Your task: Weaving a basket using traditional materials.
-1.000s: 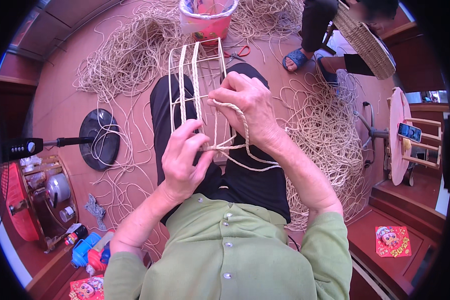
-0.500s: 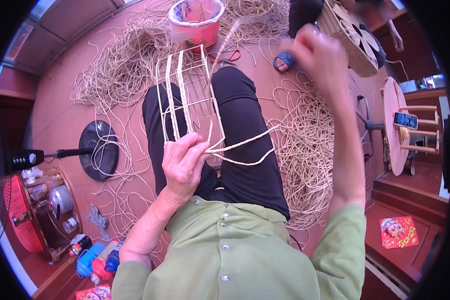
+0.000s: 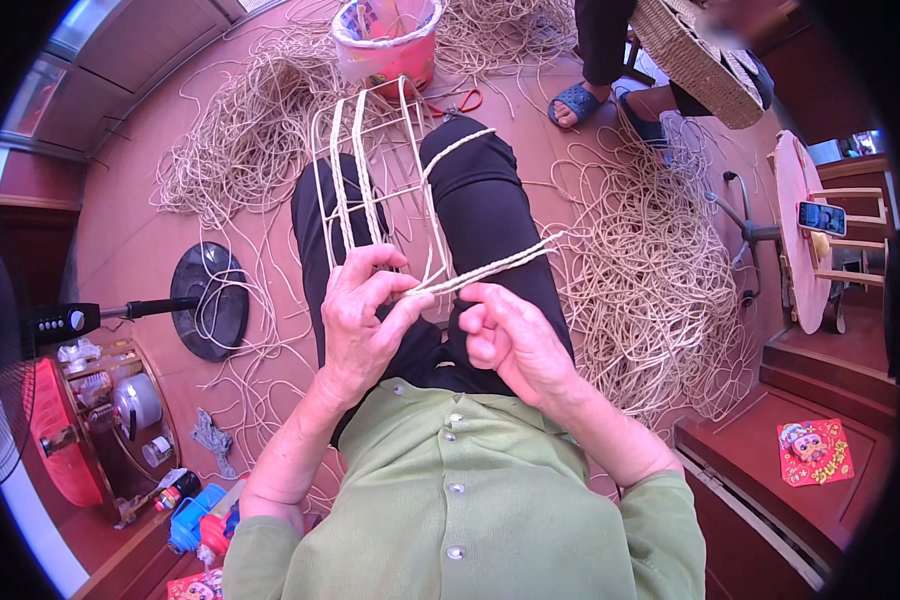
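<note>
A light metal-wire basket frame [image 3: 366, 190], with pale twisted cord along some bars, lies over my thighs. At its near edge, my left hand [image 3: 358, 320] pinches the frame and the cord between thumb and fingers. The pale twisted cord [image 3: 515, 259] runs from that pinch out to the right in doubled strands, across my right thigh. My right hand [image 3: 510, 335] is beside it, fingers curled, with the index fingertip and thumb closed at the cord just right of the left hand. Another cord end lies over my right knee, by the frame's far right side.
Heaps of loose cord [image 3: 635, 290] cover the floor right and far left. A pink bucket [image 3: 385, 60] with red-handled scissors [image 3: 460, 105] stands ahead. A fan base [image 3: 210, 300] is at left. Another person's sandalled foot [image 3: 574, 103] and a woven basket [image 3: 705, 65] are at far right.
My right hand has come down from high on the right to the cord beside my left hand. The strand it pulled upward now lies over my right knee. The left hand keeps its hold.
</note>
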Motion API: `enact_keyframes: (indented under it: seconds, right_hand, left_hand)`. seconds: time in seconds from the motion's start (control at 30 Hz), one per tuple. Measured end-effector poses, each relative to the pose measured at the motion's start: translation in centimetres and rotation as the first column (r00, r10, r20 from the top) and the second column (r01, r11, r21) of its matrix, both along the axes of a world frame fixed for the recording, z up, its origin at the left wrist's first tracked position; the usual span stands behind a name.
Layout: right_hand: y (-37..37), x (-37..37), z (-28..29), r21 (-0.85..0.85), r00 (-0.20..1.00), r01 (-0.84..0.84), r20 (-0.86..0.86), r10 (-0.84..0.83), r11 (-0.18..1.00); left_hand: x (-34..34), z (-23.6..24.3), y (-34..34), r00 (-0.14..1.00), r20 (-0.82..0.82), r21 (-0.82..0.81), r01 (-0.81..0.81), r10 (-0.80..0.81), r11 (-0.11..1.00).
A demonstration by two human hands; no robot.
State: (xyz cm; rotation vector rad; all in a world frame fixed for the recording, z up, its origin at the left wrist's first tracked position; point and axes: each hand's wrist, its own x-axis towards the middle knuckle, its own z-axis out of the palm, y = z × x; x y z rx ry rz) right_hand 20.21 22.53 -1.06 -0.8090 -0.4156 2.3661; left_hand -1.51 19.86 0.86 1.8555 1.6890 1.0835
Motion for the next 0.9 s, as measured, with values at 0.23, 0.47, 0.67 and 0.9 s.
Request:
enact_keyframes:
  seconds: [0.23, 0.47, 0.67, 0.9]
  right_hand:
    - [-0.7, -4.6, -2.1, -0.227, 0.944, -0.032, -0.328, -0.045, 0.973]
    - [-1.8, -5.1, -2.3, -0.301, 0.929, 0.097, -0.316, -0.195, 0.949]
    - [-3.1, -1.7, -0.1, 0.064, 0.942, 0.166, -0.307, -0.139, 0.984]
    - [-0.9, 1.8, 3.2, 0.673, 0.957, 0.288, -0.193, -0.215, 0.681]
  left_hand:
    - [0.8, -0.6, 0.3, 0.990, -0.124, 0.182, -0.051, 0.074, 0.982]
    - [1.6, -2.3, -0.1, 0.960, -0.210, 0.323, -0.111, 0.185, 0.940]
    - [1.2, -2.2, 0.6, 0.975, -0.124, 0.407, -0.117, 0.182, 0.906]
    - [-0.6, 0.1, 0.5, 0.973, -0.186, 0.152, 0.165, -0.136, 0.975]
